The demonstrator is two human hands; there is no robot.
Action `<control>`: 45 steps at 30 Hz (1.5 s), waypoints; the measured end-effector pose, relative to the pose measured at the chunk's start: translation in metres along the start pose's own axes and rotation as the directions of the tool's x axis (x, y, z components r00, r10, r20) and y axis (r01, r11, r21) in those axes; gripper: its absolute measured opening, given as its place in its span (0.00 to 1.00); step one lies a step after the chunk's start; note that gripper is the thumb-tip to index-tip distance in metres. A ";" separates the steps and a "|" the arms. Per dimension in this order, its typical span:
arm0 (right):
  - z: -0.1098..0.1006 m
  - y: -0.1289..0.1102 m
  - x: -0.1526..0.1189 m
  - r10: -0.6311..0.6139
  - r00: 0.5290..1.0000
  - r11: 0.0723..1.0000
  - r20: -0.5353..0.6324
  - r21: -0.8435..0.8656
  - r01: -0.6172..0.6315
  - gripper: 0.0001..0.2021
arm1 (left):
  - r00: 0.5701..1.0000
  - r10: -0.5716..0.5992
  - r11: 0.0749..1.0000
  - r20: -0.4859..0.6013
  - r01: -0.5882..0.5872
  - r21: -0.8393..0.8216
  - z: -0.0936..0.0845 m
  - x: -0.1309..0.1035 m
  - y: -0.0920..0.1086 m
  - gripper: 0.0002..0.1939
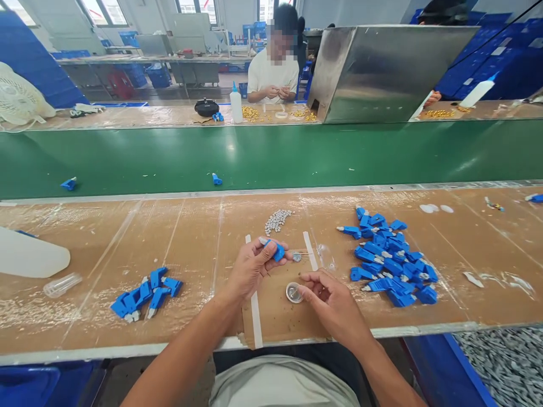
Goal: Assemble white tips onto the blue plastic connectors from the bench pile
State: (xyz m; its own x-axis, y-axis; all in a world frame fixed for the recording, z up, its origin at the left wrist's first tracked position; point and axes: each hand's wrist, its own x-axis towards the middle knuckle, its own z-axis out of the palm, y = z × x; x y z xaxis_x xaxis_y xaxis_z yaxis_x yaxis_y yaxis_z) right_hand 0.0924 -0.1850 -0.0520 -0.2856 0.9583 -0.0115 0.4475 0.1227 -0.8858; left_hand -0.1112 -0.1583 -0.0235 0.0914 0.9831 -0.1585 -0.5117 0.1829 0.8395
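My left hand (251, 268) pinches a small blue plastic part (279, 252) with a pale tip, held above the table. At the rim of a small round dish (293, 293) is my right hand (335, 302), its fingers curled and thumb close to the index finger. Whatever those fingertips may hold is too small to make out. Just beyond the blue part lies a small grey round piece (296, 257). A heap of similar blue parts (390, 260) is to the right of my hands, and a smaller group (146, 294) to the left. Small grey pieces (278, 221) lie behind my left hand.
A white bottle (31, 254) and a clear plastic tube (62, 285) lie at the left. Behind the table runs a green belt (271, 152) carrying blue parts. Across it, a person (274, 70) sits near a metal box (390, 73). A bin of grey pieces (504, 362) stands lower right.
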 end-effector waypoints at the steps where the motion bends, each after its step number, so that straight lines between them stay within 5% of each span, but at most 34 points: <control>1: 0.003 0.002 0.000 -0.006 1.000 1.000 0.005 -0.018 0.006 0.12 | 1.000 -0.026 1.000 -0.014 0.026 -0.016 -0.004 -0.003 -0.002 0.16; 9: 0.006 -0.006 0.000 -0.176 0.984 0.961 0.023 -0.210 0.177 0.09 | 0.994 -0.084 0.996 -0.070 0.080 -0.049 -0.015 -0.013 -0.012 0.16; 15: 0.006 -0.013 -0.002 -0.400 0.911 0.868 0.104 -0.277 0.413 0.08 | 0.994 -0.074 0.996 -0.085 0.070 -0.054 -0.017 -0.012 -0.013 0.17; 27: 0.007 -0.010 0.001 -0.462 0.877 0.825 0.132 -0.297 0.480 0.09 | 0.991 -0.074 0.995 -0.108 0.066 -0.078 -0.019 -0.013 -0.013 0.17; 33: 0.006 -0.011 0.000 -0.385 0.921 0.894 0.058 -0.225 0.388 0.07 | 0.992 -0.107 0.986 -0.071 0.096 -0.136 -0.014 -0.021 -0.009 0.16; 36: 0.002 -0.006 0.001 -0.185 0.976 0.983 -0.114 -0.038 0.182 0.04 | 0.985 -0.168 0.975 -0.039 0.160 -0.157 -0.011 -0.028 -0.009 0.16; 39: -0.008 -0.002 0.004 0.022 0.975 0.971 -0.220 0.236 0.031 0.09 | 0.968 -0.251 0.950 -0.005 0.246 -0.191 -0.007 -0.035 -0.016 0.16; 45: -0.017 -0.014 0.006 0.080 0.938 0.887 -0.337 0.454 0.088 0.10 | 0.945 -0.296 0.928 0.137 0.318 -0.193 0.004 -0.044 -0.025 0.16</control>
State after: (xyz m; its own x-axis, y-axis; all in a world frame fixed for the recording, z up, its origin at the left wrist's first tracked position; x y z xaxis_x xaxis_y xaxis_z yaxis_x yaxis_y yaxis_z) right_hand 0.0986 -0.1768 -0.0322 0.0532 0.9958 0.0747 -0.0129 0.0755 -0.9971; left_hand -0.0988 -0.2066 -0.0351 0.3551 0.8759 -0.3267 -0.6103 0.4819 0.6287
